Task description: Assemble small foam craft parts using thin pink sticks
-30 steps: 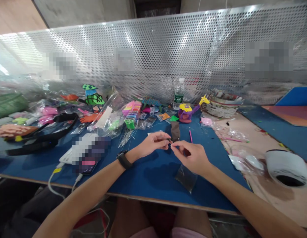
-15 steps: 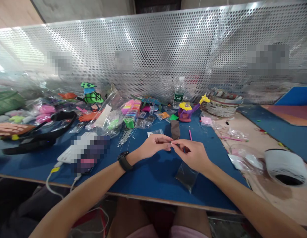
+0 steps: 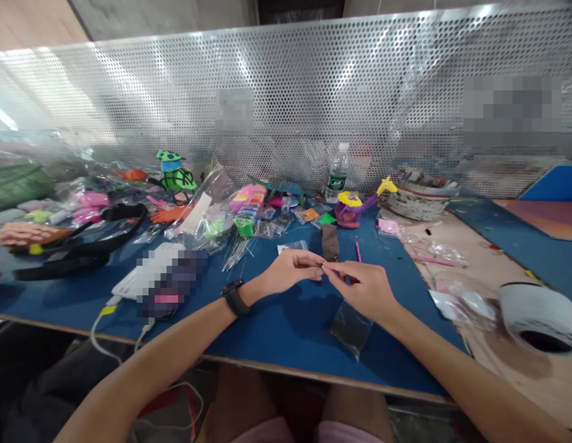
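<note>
Above the blue table, my left hand [image 3: 293,271] and my right hand [image 3: 360,287] meet fingertip to fingertip. Both are closed in a pinch around a tiny whitish bit, too small to name. Just beyond the fingers lies a dark grey-brown strip [image 3: 329,241], partly hidden by them. A clear bag with dark contents [image 3: 351,329] rests on the table below my right hand. To the right of the strip is a thin pink stick [image 3: 358,251]. Behind my left hand lies a small clear packet [image 3: 293,246].
Behind stand a purple and yellow giraffe figure [image 3: 349,209], a water bottle [image 3: 336,175] and a woven basket [image 3: 419,200]. Thin wires [image 3: 235,252], bagged coloured clay [image 3: 249,206] and a white power bank [image 3: 147,271] lie left. A white roll [image 3: 537,317] sits at right.
The view has shifted slightly, so things appear a little further right. My hands keep the same fingertip pinch, with only small finger movement.
</note>
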The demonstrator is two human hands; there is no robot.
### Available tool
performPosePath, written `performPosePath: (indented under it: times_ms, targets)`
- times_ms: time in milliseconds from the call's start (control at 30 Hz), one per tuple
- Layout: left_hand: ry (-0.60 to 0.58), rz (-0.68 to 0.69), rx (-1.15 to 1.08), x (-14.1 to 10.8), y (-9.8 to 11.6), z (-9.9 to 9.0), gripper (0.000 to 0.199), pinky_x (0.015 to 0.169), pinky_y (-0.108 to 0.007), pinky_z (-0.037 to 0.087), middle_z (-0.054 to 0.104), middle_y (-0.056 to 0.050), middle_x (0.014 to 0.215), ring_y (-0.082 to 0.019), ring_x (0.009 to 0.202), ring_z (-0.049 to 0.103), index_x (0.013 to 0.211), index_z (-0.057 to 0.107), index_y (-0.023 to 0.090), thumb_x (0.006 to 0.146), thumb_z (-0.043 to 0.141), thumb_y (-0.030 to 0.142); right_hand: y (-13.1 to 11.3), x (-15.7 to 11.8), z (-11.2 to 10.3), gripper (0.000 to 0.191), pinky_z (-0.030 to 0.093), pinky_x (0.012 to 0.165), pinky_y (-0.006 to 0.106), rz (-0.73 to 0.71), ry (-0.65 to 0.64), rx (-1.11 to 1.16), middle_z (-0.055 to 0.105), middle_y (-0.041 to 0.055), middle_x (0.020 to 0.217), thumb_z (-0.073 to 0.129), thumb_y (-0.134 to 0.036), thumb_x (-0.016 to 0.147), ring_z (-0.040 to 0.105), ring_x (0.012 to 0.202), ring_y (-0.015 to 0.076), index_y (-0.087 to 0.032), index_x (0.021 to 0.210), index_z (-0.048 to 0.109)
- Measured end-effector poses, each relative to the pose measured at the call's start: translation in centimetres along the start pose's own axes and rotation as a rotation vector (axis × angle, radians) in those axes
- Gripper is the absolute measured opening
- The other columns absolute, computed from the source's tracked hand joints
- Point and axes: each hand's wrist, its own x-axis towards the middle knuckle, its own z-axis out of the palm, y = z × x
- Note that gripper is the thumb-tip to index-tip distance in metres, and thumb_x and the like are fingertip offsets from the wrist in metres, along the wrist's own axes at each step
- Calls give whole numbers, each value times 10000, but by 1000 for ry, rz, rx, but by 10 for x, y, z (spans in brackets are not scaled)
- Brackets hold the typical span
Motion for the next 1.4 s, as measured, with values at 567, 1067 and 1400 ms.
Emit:
performPosePath:
  times_ms: [567, 1067, 1400]
  targets:
    - [60, 68, 55, -3, 5, 4, 359, 811, -331, 613, 775, -107, 954, -194, 819, 745, 1004, 756, 115, 766, 813, 378, -10, 2, -8, 212, 449, 478, 222, 152, -35, 135, 666, -32, 597, 550, -299, 929, 535, 408, 97, -183, 1059, 670]
    - [13, 145, 44, -7, 7, 9, 325, 820, -319, 607, 776, -109, 947, -206, 884, 745, 1031, 730, 111, 804, 789, 335, -9, 1, -3, 278, 585, 484, 250, 392, -167, 440, 750, 32, 699, 591, -402, 925, 682, 507, 162, -200, 1007, 763]
    - [96, 185, 187, -7, 13, 13, 242, 803, -299, 618, 764, -90, 927, -190, 859, 742, 977, 727, 115, 858, 718, 325, -3, -2, 2, 369, 638, 573, 288, 518, -201, 622, 771, 78, 898, 592, -460, 924, 747, 728, 206, -183, 1130, 723]
